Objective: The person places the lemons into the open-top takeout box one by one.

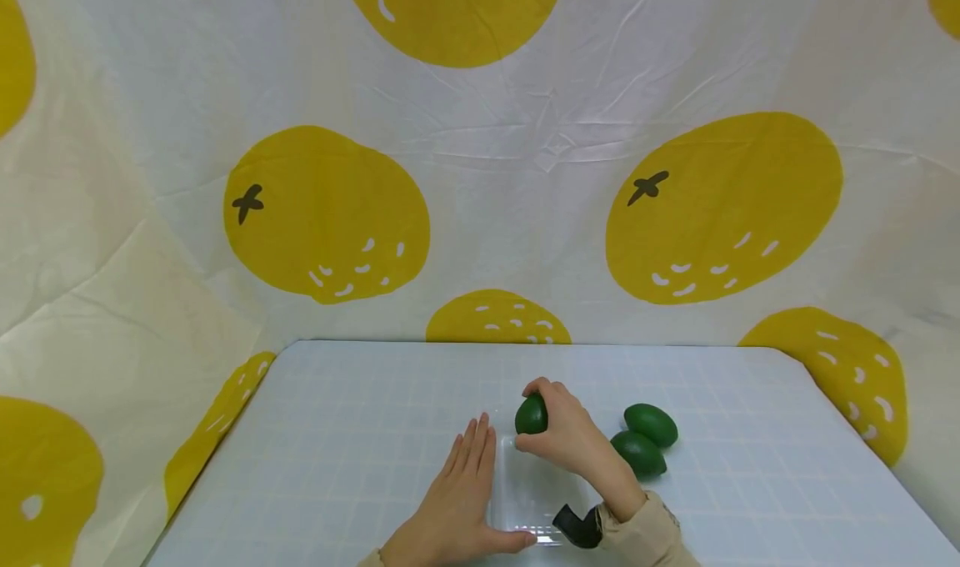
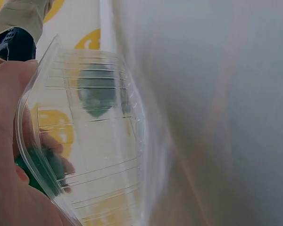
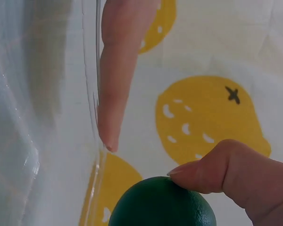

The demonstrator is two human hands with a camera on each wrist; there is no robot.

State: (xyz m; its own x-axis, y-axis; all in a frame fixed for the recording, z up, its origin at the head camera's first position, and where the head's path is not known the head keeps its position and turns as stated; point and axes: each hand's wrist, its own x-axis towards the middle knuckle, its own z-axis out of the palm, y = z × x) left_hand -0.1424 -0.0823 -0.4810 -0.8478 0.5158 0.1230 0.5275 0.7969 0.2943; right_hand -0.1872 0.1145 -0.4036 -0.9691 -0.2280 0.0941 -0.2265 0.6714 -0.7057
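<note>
In the head view a clear plastic container point(image 1: 534, 490) stands on the table near its front. My left hand point(image 1: 461, 504) lies along its left side with straight fingers, the thumb reaching across the front edge. Between thumb and fingers, my right hand point(image 1: 567, 435) grips a dark green lime point(image 1: 531, 417) over the container's far end. The right wrist view shows the right thumb point(image 3: 226, 176) pressed on that smooth lime point(image 3: 162, 205), close to the left fingers. Ribbed walls of the container point(image 2: 99, 146) fill much of the left wrist view.
Two more limes, one farther back point(image 1: 651, 425) and one nearer point(image 1: 639, 456), lie together right of the container. A black wrist camera mount point(image 1: 577, 526) sits at the right sleeve. Behind the pale checked table point(image 1: 360, 408) hangs a cloth point(image 1: 517, 208) printed with yellow fruit.
</note>
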